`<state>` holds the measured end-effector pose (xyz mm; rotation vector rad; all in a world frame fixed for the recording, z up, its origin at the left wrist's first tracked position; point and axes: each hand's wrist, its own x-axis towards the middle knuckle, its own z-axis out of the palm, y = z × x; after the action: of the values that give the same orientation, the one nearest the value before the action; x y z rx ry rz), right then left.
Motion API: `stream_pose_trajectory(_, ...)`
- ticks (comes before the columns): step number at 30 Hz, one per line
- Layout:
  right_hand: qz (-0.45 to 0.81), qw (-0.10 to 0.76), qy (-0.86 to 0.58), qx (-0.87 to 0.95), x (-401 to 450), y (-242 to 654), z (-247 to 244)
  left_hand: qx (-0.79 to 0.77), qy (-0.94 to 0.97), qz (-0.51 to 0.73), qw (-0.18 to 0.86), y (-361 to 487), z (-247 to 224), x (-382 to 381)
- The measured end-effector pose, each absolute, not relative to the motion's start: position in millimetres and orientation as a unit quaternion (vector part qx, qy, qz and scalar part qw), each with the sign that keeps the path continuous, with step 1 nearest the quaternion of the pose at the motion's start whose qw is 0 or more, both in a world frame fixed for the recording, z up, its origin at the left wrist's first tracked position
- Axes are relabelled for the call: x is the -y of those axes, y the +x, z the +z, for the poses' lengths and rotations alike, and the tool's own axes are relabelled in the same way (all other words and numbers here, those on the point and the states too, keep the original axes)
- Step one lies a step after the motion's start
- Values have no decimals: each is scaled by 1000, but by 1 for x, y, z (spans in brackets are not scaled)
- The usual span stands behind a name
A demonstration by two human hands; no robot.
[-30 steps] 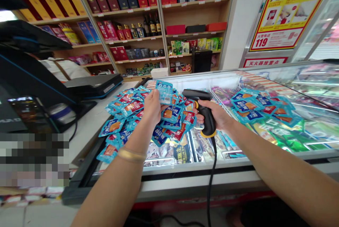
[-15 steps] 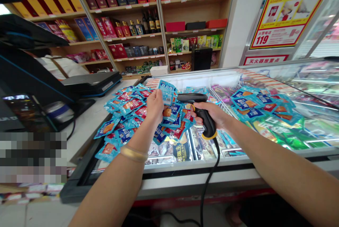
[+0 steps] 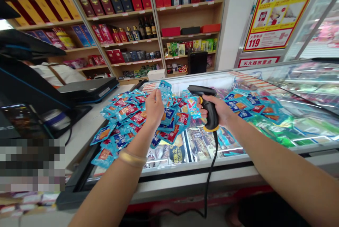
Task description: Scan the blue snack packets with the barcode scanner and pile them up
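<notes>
My left hand point(image 3: 154, 108) is closed, pinching a light blue snack packet point(image 3: 165, 86) by its lower edge. In my right hand point(image 3: 215, 108) is a black and yellow barcode scanner point(image 3: 210, 114), gripped by its handle, with a cord running down from it. The scanner's head points left, apart from the packet. Beside my right fingers shows a light blue packet with a red and white print point(image 3: 194, 107); whether the fingers touch it I cannot tell. Under and left of my left hand spreads a heap of blue and red snack packets point(image 3: 128, 112) on the freezer's glass top.
A smaller group of similar packets point(image 3: 254, 103) lies farther right on the chest freezer point(image 3: 169, 181). At left, a counter holds a flat black scale point(image 3: 88, 91) and a dark screen device point(image 3: 23, 78). Shelves of boxes point(image 3: 113, 1) stand behind.
My right hand has drawn the scanner rightward, away from the packet in my left hand. The light blue packet beside my right fingers now shows. The view has shifted slightly.
</notes>
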<state>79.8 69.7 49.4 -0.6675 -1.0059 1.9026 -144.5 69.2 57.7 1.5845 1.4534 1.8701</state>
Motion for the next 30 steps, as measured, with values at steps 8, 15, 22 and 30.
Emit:
stream_pose_trajectory(8,671,565,-334,345,-76,204,49,-512,734,441,69,-30,61,-86)
stream_pose_trajectory(15,632,604,-380,303,-57,270,36,-488,842,228,26,69,40,-100)
stream_pose_trajectory(22,631,612,-382,286,-52,278,35,-482,862,159,-19,82,33,-96)
stream_pose_trajectory(30,642,589,-338,356,-58,230,52,-524,825,208,-43,5,60,-83)
